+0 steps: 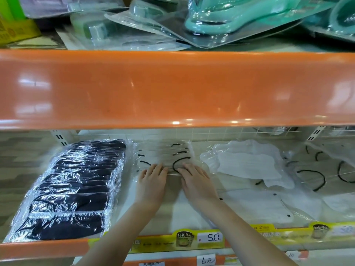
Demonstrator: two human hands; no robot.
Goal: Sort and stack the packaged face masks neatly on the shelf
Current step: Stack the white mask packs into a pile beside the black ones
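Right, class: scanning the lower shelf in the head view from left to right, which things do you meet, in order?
Stack of black masks → left hand → right hand → loose white masks → packs with black ear loops.

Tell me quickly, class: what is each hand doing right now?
Left hand: open, fingers flat, pressing on the stack of white masks.
Right hand: open, fingers flat, pressing on the same stack.

Teal blister-packed goods [221, 18] on the upper orange shelf [172, 87]; "5.0" price tag [210, 237], perhaps handwritten.
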